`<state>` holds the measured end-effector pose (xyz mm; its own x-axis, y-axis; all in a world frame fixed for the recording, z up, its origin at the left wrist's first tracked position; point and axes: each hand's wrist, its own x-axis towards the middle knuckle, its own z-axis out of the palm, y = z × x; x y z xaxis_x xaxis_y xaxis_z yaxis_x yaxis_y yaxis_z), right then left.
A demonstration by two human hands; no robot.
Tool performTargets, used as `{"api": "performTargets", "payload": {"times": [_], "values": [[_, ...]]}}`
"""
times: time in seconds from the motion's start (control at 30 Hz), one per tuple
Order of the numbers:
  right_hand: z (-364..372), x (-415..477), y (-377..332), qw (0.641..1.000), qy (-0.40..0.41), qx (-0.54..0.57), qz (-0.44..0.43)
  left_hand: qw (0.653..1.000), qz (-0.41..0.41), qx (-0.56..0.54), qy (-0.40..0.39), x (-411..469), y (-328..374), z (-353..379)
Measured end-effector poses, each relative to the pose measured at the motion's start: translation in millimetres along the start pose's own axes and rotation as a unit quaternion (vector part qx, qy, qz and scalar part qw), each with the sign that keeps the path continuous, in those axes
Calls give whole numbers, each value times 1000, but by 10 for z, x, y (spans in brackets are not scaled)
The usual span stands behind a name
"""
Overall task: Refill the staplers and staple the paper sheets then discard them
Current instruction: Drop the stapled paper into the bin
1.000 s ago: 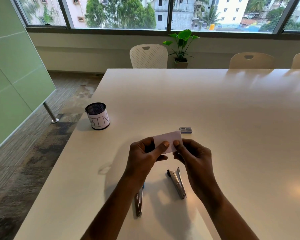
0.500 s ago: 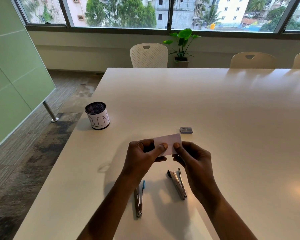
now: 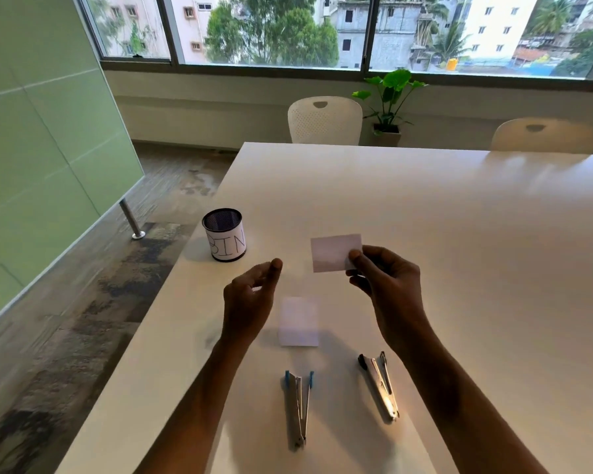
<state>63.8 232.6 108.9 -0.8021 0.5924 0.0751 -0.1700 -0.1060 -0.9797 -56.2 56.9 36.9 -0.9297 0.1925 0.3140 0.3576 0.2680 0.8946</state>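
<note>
One paper held up, one paper flat on the desk

The right hand (image 3: 387, 285) pinches a small paper sheet (image 3: 336, 253) by its edge, up off the desk (image 3: 459, 234) and to the right of the bin cup (image 3: 224, 239), I think to look at it and line it up. The left hand (image 3: 250, 295), nearer the bin cup, has loose, half-bent fingers (image 3: 274, 265) and holds nothing. A second paper (image 3: 298, 326) lies flat, right of the bin cup and closer to the person; it looks blurry. The blue stapler (image 3: 298, 405) and the black stapler (image 3: 379, 384) lie closer still to the person, spread a bit like a V, maybe so they are easy to fill or grab. The bin cup stands by the desk's left edge, I guess for the stapled papers.
</note>
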Motion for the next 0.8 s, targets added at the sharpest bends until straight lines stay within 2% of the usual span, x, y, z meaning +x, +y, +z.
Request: {"api": "performTargets", "payload": {"times": [0.07, 0.2, 0.3, 0.43, 0.6, 0.8], "values": [[104, 124, -26, 1000, -3, -3, -13, 996, 21, 90, 15, 107, -204, -20], [355, 371, -43, 1000, -6, -1, -27, 978, 18, 208, -25, 260, -519, 14], [572, 547, -42, 1000, -13, 2, -18, 964, 3, 259, -56, 319, -644, 61], [920, 808, -5, 999, -32, -2, 6, 948, 6, 312, -58, 336, -721, 130], [1422, 1146, 86, 988, -36, -135, -69, 941, 25, 333, -54, 336, -740, 143], [1915, 1460, 279, 910, -67, -333, -236, 937, 45, 345, -39, 354, -733, 126]]}}
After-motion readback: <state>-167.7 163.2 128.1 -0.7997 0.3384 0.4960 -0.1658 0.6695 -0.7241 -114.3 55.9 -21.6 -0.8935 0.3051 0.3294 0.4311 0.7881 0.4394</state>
